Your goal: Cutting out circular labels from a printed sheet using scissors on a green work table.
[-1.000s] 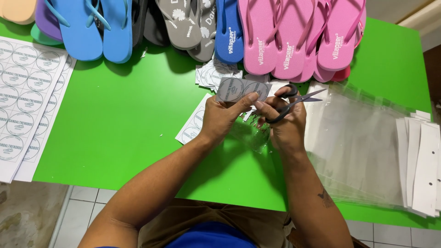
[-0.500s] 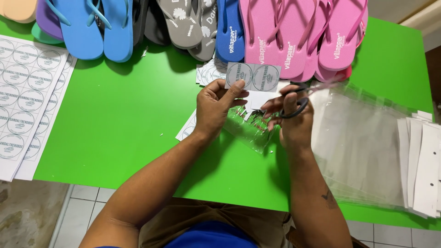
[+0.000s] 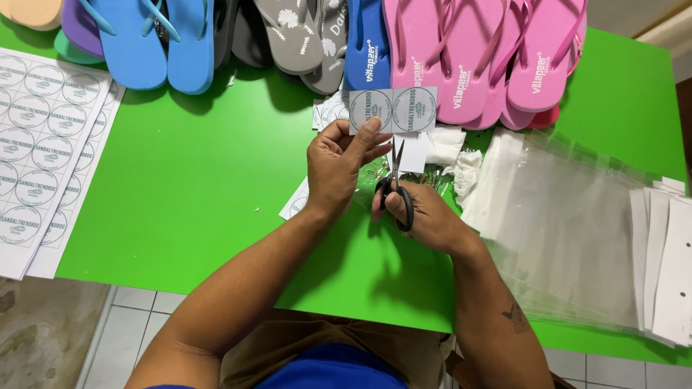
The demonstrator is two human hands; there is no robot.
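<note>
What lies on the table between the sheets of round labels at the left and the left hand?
In the head view, only bare green table lies between the label sheets and the left hand.

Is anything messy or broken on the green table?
Nothing looks broken. Small white paper scraps lie crumpled past the scissors in the right hand, and tiny snippets dot the green table. The left hand holds a label strip.
</note>
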